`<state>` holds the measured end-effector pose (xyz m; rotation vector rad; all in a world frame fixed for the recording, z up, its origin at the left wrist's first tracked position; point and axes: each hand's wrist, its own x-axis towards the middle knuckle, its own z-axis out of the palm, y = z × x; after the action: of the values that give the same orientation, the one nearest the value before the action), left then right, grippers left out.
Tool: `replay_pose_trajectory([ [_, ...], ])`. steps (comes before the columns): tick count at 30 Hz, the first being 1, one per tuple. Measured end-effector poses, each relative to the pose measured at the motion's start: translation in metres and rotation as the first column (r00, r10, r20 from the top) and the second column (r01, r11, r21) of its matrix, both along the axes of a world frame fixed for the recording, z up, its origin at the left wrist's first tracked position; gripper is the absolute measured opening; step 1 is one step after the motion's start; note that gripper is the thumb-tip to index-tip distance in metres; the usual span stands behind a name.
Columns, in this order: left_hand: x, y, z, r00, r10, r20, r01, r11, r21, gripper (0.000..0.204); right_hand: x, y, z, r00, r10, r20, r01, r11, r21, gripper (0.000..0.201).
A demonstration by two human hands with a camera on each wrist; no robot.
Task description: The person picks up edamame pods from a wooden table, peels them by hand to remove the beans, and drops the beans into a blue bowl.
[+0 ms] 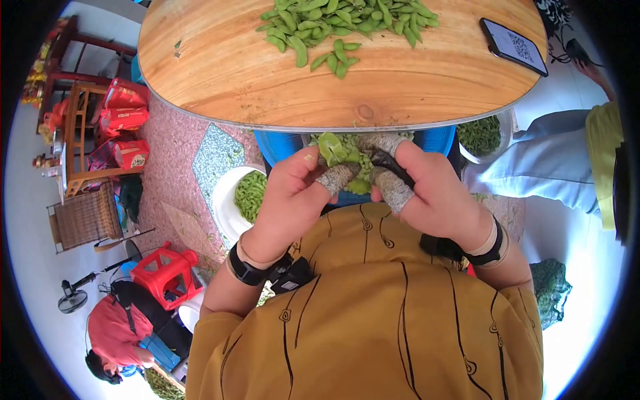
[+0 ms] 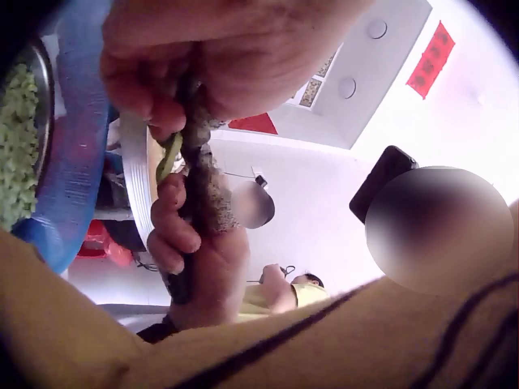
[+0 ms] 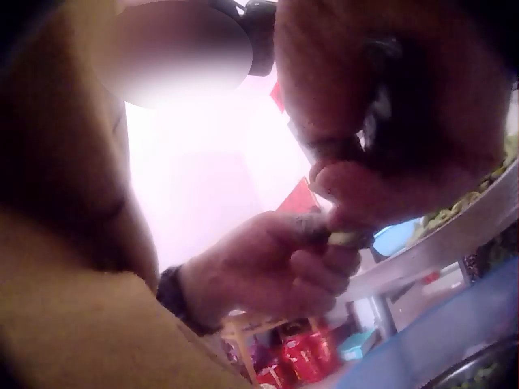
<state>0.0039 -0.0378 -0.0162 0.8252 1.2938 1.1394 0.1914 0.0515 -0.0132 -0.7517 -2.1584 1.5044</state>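
Note:
My left hand (image 1: pixel 293 190) and right hand (image 1: pixel 437 190) meet just below the table edge, with grey speckled wraps on the thumbs and some fingers. Between them is a green edamame pod (image 2: pixel 169 156), pinched by the fingertips of both hands. The left hand holds it from one end in the right wrist view, where the pod (image 3: pixel 349 239) is partly covered by the fingers. Dark material shows inside the right hand's curled fingers. Beneath the hands, shelled green beans (image 2: pixel 18 146) fill a metal-rimmed bowl inside a blue basin (image 1: pixel 268 143).
Unshelled edamame pods (image 1: pixel 333 20) are heaped on the round wooden table (image 1: pixel 233 80), near a phone (image 1: pixel 513 47). A white bucket of green pods (image 1: pixel 252 197) stands at the left, and another container (image 1: pixel 510 133) at the right. One person stands at the right; another (image 1: pixel 120 333) is lower left.

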Motion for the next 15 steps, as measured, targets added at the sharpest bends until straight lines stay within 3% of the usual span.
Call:
replay_pose_trajectory([
  [2, 0.001, 0.0, 0.0, 0.999, 0.024, -0.029, -0.023, 0.999, 0.027, 0.019, 0.0, 0.001, 0.0, 0.998, 0.059, 0.027, -0.06, 0.997, 0.047, 0.03],
  [5, 0.0, 0.0, -0.001, 0.994, -0.023, -0.106, 0.029, 0.998, 0.052, 0.037, 0.0, 0.001, 0.0, 0.997, 0.076, 0.022, -0.078, 0.994, 0.081, 0.032],
  [7, 0.001, 0.0, -0.002, 0.99, -0.006, -0.14, 0.014, 0.998, 0.056, 0.034, -0.002, 0.001, 0.014, 0.997, 0.046, 0.066, -0.024, 0.952, -0.305, 0.035],
  [8, 0.001, 0.0, -0.002, 0.99, -0.006, -0.14, 0.014, 0.998, 0.055, 0.034, -0.002, 0.001, 0.016, 0.997, 0.046, 0.066, -0.024, 0.952, -0.306, 0.035],
  [10, 0.004, 0.001, -0.005, 0.972, 0.022, -0.234, 0.008, 0.992, 0.127, 0.027, -0.002, 0.002, 0.018, 0.996, 0.037, 0.076, 0.011, 0.832, -0.555, 0.033],
  [11, 0.001, 0.0, -0.01, 0.972, 0.021, -0.234, 0.009, 0.992, 0.126, 0.027, -0.002, 0.002, 0.018, 0.996, 0.036, 0.076, 0.012, 0.831, -0.556, 0.033],
  [13, -0.005, -0.002, -0.02, 0.85, -0.033, -0.526, 0.154, 0.97, 0.189, 0.025, -0.003, 0.004, 0.019, 0.999, 0.028, 0.04, 0.004, 0.761, -0.648, 0.03],
  [15, -0.002, -0.002, -0.02, 0.832, -0.022, -0.554, 0.139, 0.975, 0.171, 0.021, -0.003, 0.007, 0.014, 1.0, 0.029, 0.009, -0.016, 0.744, -0.668, 0.03],
])
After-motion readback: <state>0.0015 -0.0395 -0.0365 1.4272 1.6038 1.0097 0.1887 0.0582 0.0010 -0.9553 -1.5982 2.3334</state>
